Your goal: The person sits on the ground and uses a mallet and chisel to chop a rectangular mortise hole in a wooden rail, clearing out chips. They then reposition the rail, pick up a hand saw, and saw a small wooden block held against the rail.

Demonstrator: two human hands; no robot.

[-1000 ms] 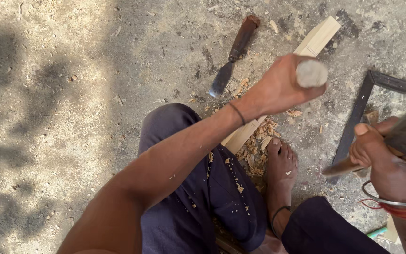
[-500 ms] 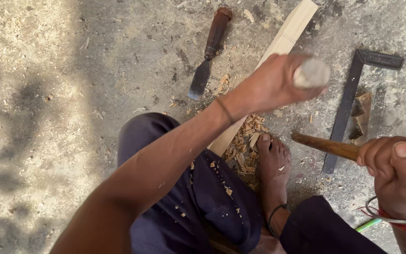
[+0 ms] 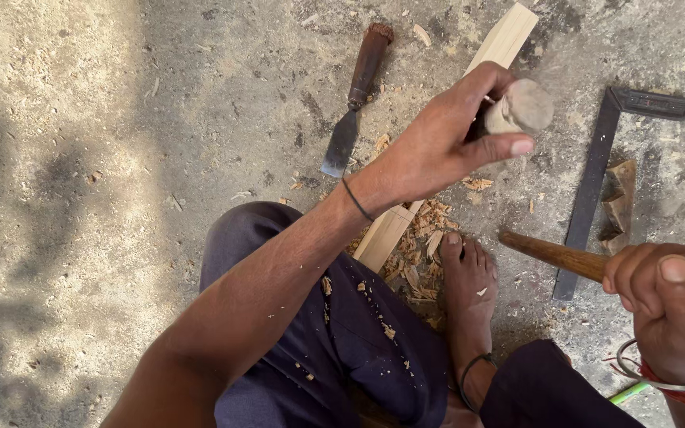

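Chisel handle (image 3: pixel 521 107) in left hand (image 3: pixel 445 143), above plank (image 3: pixel 501 43)

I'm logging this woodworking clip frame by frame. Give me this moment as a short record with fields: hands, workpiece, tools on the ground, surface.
left hand: gripping a tool with a rounded wooden handle end, held upright over the plank
right hand: closed around a brown wooden handle; its head is out of view
workpiece: pale wooden plank on the ground, bare foot beside it
wood chips: piled by the foot
tools on ground: wide chisel, metal try square
surface: sandy ground
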